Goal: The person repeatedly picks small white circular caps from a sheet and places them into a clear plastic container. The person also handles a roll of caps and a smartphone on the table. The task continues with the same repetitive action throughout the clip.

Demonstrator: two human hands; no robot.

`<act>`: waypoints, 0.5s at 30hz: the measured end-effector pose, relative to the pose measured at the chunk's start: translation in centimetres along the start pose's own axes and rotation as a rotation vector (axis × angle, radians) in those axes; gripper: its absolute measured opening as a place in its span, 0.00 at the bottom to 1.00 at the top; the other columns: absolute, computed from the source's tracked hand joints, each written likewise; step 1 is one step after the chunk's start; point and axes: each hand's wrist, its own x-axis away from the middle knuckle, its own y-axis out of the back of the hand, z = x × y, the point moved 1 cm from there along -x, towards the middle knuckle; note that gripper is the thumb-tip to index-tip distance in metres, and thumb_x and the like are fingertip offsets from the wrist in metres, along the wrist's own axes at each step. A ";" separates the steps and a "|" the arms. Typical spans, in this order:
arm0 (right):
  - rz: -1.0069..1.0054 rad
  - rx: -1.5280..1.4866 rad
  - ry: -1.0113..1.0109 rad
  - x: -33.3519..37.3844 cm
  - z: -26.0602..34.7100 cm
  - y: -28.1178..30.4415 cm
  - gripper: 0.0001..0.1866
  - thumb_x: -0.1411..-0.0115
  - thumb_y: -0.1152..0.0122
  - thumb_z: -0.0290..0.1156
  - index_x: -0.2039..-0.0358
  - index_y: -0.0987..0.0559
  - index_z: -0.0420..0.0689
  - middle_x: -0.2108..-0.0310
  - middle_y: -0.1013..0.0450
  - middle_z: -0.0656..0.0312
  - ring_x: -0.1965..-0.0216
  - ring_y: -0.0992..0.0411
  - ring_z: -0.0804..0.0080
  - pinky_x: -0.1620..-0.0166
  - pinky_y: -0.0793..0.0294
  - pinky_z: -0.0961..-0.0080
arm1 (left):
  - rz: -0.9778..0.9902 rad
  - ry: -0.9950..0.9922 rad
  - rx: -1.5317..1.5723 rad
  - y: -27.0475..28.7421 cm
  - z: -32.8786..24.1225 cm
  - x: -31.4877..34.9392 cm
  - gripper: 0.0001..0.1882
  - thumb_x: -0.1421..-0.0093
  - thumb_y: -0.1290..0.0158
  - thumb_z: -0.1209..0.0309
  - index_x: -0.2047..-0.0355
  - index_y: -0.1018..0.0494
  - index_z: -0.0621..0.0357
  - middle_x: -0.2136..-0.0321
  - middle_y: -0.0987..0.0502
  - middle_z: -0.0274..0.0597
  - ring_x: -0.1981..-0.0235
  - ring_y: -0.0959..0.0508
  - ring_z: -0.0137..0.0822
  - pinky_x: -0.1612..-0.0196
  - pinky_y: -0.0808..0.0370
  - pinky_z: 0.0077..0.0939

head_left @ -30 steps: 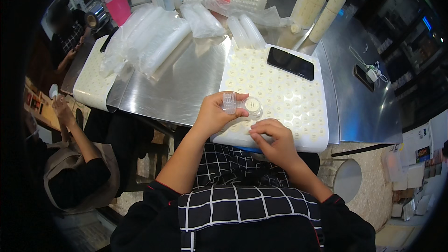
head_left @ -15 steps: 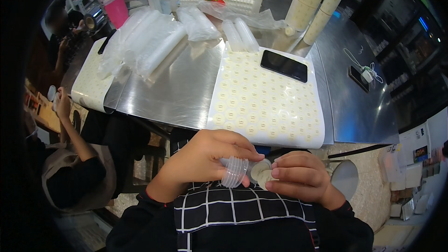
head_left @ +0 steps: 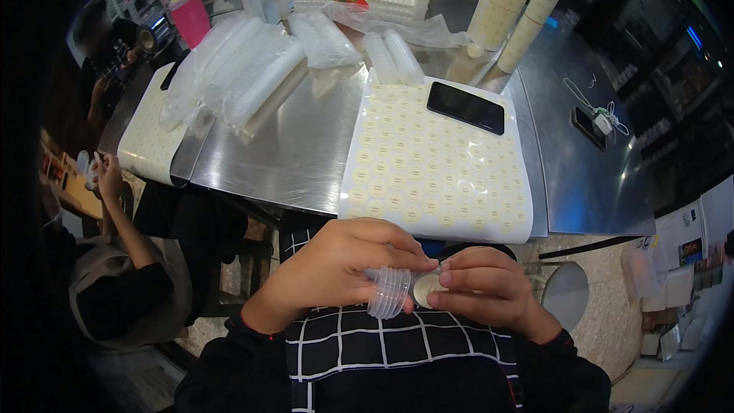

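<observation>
Above my lap, my left hand [head_left: 336, 268] is closed around a stack of clear round plastic lids [head_left: 391, 293], which hangs tilted under its fingers. A round cream sticker [head_left: 427, 291] lies against the outermost disc at the right end of the stack. My right hand [head_left: 489, 284] grips the sticker's right edge between thumb and fingers, and its fingertips meet those of my left hand at the top. On the table's front edge beyond my hands lies a white sheet of round cream stickers [head_left: 428, 176].
A black phone [head_left: 466, 108] rests on the sheet. Behind are bagged clear plastic stacks [head_left: 252, 69], a white basket [head_left: 355, 4] and tall sticker rolls [head_left: 506, 0]. Another phone [head_left: 589, 128] with a cable lies right. A co-worker's arm [head_left: 126, 214] is at left, near a pink bucket [head_left: 189, 17].
The sticker has turned from a slant to sit flatter against the disc, facing me more. My hands and the stack have shifted slightly downward. The left co-worker's hands have lowered a little.
</observation>
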 end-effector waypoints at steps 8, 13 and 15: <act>0.349 0.152 -0.329 -1.1 0.1 1.0 0.21 0.50 0.32 0.47 0.53 0.18 0.63 0.38 0.38 0.56 0.42 0.36 0.59 0.41 0.32 0.65 | -0.114 0.047 0.219 0.6 2.2 0.8 0.25 0.60 0.28 0.65 0.60 0.18 0.60 0.67 0.18 0.44 0.67 0.17 0.35 0.64 0.22 0.23; 0.287 -0.168 -0.137 -1.6 -0.8 0.6 0.32 0.53 0.38 0.65 0.50 0.19 0.63 0.35 0.44 0.53 0.37 0.44 0.48 0.37 0.43 0.55 | -0.060 0.104 0.214 0.6 3.1 1.0 0.25 0.61 0.27 0.65 0.61 0.18 0.61 0.67 0.18 0.43 0.67 0.18 0.33 0.63 0.24 0.24; 0.287 -0.079 -0.207 -1.7 -0.8 0.3 0.33 0.53 0.39 0.66 0.50 0.19 0.62 0.34 0.45 0.53 0.37 0.45 0.48 0.36 0.44 0.54 | -0.021 0.186 0.246 0.2 3.2 1.0 0.25 0.61 0.27 0.65 0.61 0.18 0.61 0.67 0.18 0.42 0.67 0.18 0.33 0.63 0.24 0.24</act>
